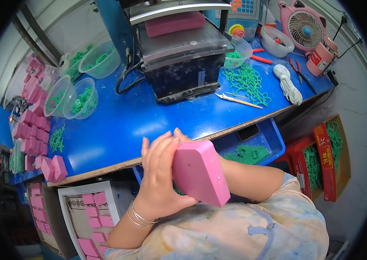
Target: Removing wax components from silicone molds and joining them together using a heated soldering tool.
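A thick pink mold block [198,173] is tilted up in front of my body, with a wavy seam along its side. My left hand [159,169], with thin bangles at the wrist, grips its left side, thumb low and fingers over the upper edge. My right hand [182,135] is mostly hidden behind the block; a fingertip shows at the top edge, and it appears to hold the block from behind. Ahead on the bench stands a dark press machine [181,65] with another pink block [175,24] under its upper plate.
The blue bench [149,117] holds tubs of green pieces [81,102], a green chain-like pile [248,82], a knife [240,101], white cord [287,84], pliers [300,73] and a pink fan [305,26]. Pink blocks [32,134] stack at left. A blue drawer [274,143] sits open below.
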Motion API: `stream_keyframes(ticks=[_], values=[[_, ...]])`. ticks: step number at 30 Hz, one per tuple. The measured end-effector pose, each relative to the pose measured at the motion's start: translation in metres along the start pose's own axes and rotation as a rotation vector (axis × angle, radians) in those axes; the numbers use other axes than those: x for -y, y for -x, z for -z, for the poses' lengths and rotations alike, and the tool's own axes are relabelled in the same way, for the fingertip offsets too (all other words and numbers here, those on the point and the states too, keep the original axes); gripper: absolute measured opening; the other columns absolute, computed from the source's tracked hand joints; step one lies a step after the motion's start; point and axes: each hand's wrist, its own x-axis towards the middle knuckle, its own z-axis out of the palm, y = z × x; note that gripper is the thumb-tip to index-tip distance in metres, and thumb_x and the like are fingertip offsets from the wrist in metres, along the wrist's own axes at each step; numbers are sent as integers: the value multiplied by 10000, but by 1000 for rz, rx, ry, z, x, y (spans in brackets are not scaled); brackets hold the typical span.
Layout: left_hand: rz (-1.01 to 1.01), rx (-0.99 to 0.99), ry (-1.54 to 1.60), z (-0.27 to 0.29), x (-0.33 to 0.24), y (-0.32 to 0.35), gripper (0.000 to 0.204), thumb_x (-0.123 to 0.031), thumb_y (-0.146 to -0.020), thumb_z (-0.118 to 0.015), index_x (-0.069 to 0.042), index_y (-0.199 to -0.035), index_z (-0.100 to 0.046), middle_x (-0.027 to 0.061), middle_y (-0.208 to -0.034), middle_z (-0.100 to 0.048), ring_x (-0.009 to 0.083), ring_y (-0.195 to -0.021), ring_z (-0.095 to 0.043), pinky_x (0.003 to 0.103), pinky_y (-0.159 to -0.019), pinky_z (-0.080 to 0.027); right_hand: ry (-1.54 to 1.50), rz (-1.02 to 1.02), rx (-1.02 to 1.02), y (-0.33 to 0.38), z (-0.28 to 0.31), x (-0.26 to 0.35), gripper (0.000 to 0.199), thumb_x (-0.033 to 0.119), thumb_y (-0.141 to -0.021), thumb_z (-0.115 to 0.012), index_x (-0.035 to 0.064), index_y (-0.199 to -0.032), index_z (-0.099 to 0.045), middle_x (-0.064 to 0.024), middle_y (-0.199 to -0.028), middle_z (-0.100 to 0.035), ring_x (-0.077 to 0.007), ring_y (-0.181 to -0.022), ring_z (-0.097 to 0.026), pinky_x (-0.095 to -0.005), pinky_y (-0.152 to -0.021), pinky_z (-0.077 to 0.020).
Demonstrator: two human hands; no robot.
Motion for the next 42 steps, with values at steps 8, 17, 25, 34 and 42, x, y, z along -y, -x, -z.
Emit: stream_keyframes(ticks=[8,17,25,34,42], values=[[291,-511,1281,29,13,8,852,-329,-715,-705,19,-1332,-232,165,-1322,-321,323,-1114,-457,462,-863,-463,488,494,-199,-2,-6,126,559,489,-910,-362,-21,-947,-587,-108,-762,-628,-165,-621,-609,-250,-555,-489],[300,-616,783,46,31,15,907,-453,-677,-720,4,-1323,-276,162,-1306,-356,250,-1013,-515,331,-770,-474,586,409,146,57,-9,101,407,257,-854,-470,-81,-1059,-566,-208,-891,-625,-209,-646,-628,-262,-536,-492],[-43,-388,-32,40,17,-7,1102,-459,-552,-811,57,-1335,-232,231,-1385,-233,351,-1175,-409,428,-954,-353,217,-148,397,82,20,70,604,90,-827,-511,-39,-1333,-208,-348,-1162,-462,-278,-620,-651,-296,-464,-528],[236,144,8,59,5,-14,1046,-239,-485,-829,32,-1337,-286,195,-1267,-354,318,-1184,-383,386,-976,-333,277,-298,440,44,17,28,456,131,-870,-439,-126,-1233,-339,-307,-1124,-514,-214,-552,-634,-267,-472,-505],[263,84,-121,61,37,-9,926,-135,-479,-747,-7,-1306,-349,160,-1217,-409,295,-1162,-399,359,-987,-322,322,-292,401,40,21,17,508,116,-861,-410,-31,-1320,-252,-234,-1075,-570,-235,-540,-617,-287,-435,-500]])
